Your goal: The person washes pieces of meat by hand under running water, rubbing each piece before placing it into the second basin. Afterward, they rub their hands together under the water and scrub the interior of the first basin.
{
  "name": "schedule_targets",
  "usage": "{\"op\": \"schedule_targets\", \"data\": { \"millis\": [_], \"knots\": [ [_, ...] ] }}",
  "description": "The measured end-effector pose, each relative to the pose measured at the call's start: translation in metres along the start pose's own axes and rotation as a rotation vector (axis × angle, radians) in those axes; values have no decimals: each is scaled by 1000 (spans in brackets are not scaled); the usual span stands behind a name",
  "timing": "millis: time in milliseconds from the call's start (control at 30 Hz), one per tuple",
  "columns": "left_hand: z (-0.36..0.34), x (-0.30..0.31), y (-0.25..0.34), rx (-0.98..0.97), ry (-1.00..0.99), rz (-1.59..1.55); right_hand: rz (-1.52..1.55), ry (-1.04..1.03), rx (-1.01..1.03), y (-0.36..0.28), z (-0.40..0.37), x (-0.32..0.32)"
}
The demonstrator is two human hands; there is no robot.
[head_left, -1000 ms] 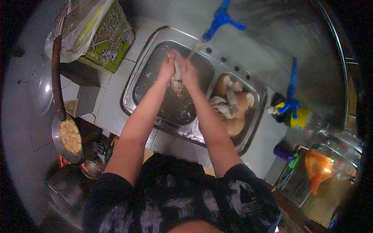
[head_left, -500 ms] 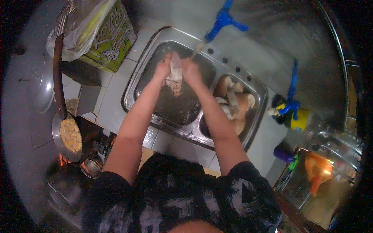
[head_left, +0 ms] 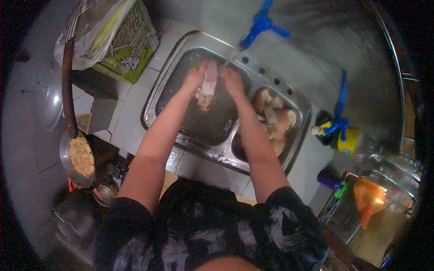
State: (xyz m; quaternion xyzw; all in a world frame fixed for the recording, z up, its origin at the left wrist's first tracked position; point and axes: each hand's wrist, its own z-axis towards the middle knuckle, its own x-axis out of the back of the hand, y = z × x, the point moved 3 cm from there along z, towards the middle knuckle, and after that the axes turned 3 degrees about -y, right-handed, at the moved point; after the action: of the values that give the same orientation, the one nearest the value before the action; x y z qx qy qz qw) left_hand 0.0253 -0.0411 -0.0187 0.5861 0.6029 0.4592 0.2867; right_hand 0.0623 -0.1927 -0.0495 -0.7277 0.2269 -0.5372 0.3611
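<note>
A pale pink piece of meat with ragged lower edges hangs over the left basin of the metal sink. My left hand is closed on its left side. Just right of the meat, under the blue tap, is my right hand, its fingers bent near the spout; blur hides whether they touch anything. More pale pieces of meat lie in the right basin.
A pan of food pieces sits over a flame at the left. A green bag-lined container stands at the upper left. At the right are a yellow container and a rack of dishes.
My left hand and the meat have shifted slightly to the right. My right hand has moved a little right, away from the meat, leaving a gap between them.
</note>
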Motion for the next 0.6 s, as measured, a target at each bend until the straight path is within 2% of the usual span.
{"op": "schedule_targets", "data": {
  "millis": [33, 100, 133, 167, 200, 233, 267, 300, 333, 367, 400, 433, 467, 500, 533, 567, 600],
  "knots": [
    [-3, -1, 8, -4, -1, -7, -2, 4, -1, 0, -2, 2],
    [-3, -6, 16, -9, -4, -18, 56, 1, -192, 1, -9, 5],
    [-1, -11, 16, 59, -37, -181, 52, 1, -193, 13, -5, -9],
    [1, -17, 16, 128, -70, -343, 498, 13, -255, 27, -1, -31],
    [9, -23, 13, 127, -72, -345, 945, 27, -307, 36, 2, -46],
    [19, -28, 11, 59, -15, -122, 943, 28, -306, 17, -7, -39],
    [27, -34, 8, -10, 43, 102, 1096, 61, -351, 1, -21, -31],
    [20, -37, 17, -10, 44, 102, 1250, 95, -395, -15, -30, -25],
    [6, -42, 38, -143, -58, 473, 1252, 92, -394, -19, -29, -23],
    [-6, -46, 49, -273, -160, 845, 1195, 205, -388, -21, -30, -20],
    [-9, -49, 42, -270, -160, 847, 1136, 320, -383, -21, -31, -16],
    [-10, -53, 34, -326, -96, 670, 1137, 321, -384, -16, -30, -21],
    [-9, -57, 29, -383, -35, 489, 946, 441, -293, -14, -28, -20],
    [-6, -60, 29, -387, -38, 485, 748, 553, -201, -20, -29, -12],
    [-3, -58, 24, -285, -10, 531, 745, 553, -202, -22, -33, -9],
    [-1, -55, 18, -180, 21, 577, 594, 515, -224, -24, -40, -5],
    [-1, -51, 18, -176, 28, 576, 445, 475, -242, -30, -42, -2]
  ]
}}
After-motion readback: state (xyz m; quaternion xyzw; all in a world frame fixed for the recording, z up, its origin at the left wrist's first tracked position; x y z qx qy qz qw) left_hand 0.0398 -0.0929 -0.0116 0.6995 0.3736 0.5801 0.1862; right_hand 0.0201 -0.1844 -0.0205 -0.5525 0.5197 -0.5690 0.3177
